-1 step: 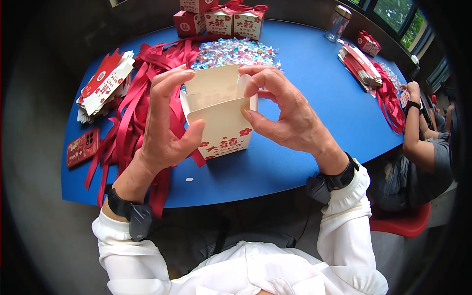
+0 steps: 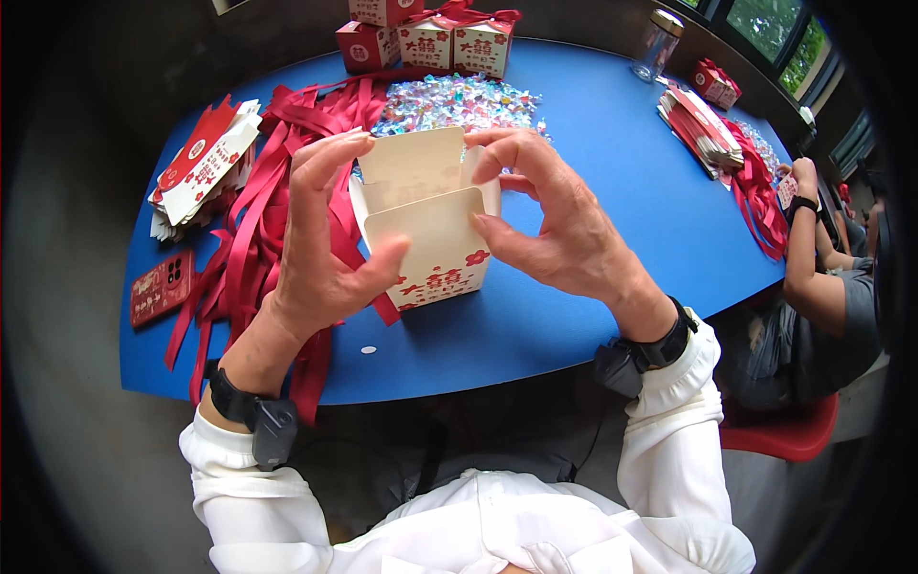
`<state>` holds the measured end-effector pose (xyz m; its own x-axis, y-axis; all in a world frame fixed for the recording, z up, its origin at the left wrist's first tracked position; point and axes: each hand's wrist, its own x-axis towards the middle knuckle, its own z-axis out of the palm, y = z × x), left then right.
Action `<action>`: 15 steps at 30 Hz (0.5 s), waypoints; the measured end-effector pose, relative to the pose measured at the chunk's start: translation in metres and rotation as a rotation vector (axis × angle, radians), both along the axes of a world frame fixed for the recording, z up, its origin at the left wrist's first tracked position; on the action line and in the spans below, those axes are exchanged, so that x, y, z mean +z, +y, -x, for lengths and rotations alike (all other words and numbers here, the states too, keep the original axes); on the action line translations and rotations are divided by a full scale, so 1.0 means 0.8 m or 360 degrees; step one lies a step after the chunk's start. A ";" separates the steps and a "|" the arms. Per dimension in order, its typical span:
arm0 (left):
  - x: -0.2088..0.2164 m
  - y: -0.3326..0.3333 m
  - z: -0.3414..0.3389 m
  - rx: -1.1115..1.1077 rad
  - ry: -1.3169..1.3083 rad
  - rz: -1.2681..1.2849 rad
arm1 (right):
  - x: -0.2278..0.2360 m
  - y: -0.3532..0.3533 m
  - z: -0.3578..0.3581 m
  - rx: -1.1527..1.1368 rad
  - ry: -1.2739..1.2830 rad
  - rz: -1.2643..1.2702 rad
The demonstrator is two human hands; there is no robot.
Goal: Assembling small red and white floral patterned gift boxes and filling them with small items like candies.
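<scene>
A cream paper gift box (image 2: 435,253) with red flowers and lettering stands upright on the blue table in front of me, its top flaps raised. My left hand (image 2: 320,230) is at its left side, thumb against the front panel and fingertips by the back flap. On the other side my right hand (image 2: 569,225) has its thumb at the front flap's upper right corner and its bent fingers by the right side flap. The box's bottom inside is hidden. Just behind it lies a heap of shiny wrapped candies (image 2: 449,100).
Left of the box are loose red ribbons (image 2: 253,244), flat box blanks (image 2: 206,172) and a red phone (image 2: 161,287). Finished boxes (image 2: 426,46) stand at the back, a glass jar (image 2: 657,48) far right. A co-worker's arm (image 2: 813,258) is at the right edge.
My left thumb has slid slightly to the right on the front panel. The front flap and my right fingers have shifted very slightly; the box stands in the same place.
</scene>
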<state>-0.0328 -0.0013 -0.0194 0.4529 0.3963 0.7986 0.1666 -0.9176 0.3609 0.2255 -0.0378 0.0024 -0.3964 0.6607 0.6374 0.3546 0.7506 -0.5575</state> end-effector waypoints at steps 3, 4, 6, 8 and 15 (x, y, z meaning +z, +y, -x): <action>0.000 -0.009 -0.010 0.0083 -0.0087 0.0059 | 0.000 -0.006 0.012 -0.0040 0.0126 0.0001; 0.000 -0.012 -0.012 0.0103 -0.0105 0.0085 | 0.002 -0.008 0.015 -0.0039 0.0183 0.0003; 0.004 -0.017 -0.015 0.0092 -0.0127 0.0202 | 0.003 -0.015 0.019 -0.0121 0.0138 0.0131; 0.008 -0.021 -0.018 0.0072 -0.0147 0.0345 | 0.004 -0.016 0.019 -0.0192 0.0050 0.0160; 0.008 -0.024 -0.019 0.0210 -0.0030 0.0302 | -0.011 -0.004 0.022 -0.0199 -0.0054 -0.0059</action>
<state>-0.0173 -0.0202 -0.0126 0.3731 0.5951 0.7118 0.2724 -0.8036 0.5292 0.2077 -0.0409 -0.0060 -0.3342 0.6826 0.6499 0.4649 0.7192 -0.5164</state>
